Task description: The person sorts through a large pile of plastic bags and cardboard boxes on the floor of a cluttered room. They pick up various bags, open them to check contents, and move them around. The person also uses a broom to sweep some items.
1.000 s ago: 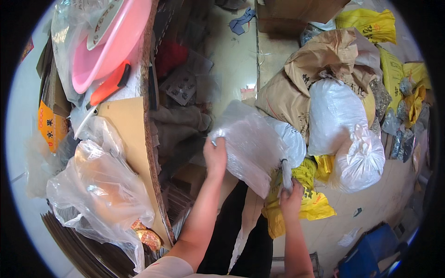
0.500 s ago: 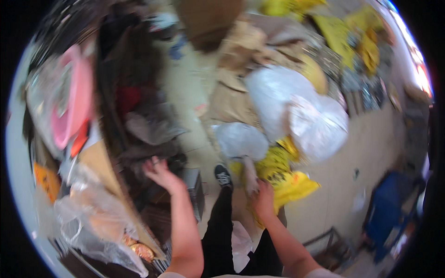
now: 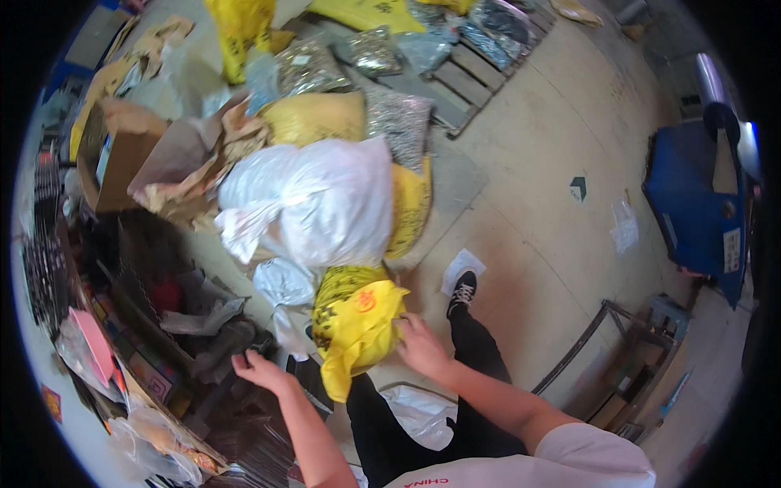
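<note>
While the left hand (image 3: 260,370) is spread, I cannot tell if the blurred right hand (image 3: 423,348) pinches the yellow bag (image 3: 356,321).

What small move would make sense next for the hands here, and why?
Probably bringing the left hand across to the near left side of the yellow bag. The right hand is at the bag's right edge, while the left is apart from it with nothing visible in its fingers, so it seems free to steady the other side.
</note>
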Tool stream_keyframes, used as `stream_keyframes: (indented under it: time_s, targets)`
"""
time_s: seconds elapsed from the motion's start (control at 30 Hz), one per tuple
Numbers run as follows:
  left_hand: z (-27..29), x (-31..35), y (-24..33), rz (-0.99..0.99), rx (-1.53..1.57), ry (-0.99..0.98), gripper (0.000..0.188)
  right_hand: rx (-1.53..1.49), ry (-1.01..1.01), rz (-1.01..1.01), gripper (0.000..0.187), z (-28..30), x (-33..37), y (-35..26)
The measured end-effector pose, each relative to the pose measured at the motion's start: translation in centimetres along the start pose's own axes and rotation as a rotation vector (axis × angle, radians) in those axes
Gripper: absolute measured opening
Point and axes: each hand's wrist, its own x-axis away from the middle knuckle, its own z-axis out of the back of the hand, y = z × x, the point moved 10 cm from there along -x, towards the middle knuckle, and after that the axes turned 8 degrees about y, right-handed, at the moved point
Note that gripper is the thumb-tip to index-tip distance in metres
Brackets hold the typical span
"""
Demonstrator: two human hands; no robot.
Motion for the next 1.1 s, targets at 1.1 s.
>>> stream_keyframes:
  time_s: [1.1]
  targets:
    - [-35.0,25.6,18.6,-0.381,-0.845,-0.148,0.074,0.016,0.1,-0.469,0.034,45.5,-22.1,20.5]
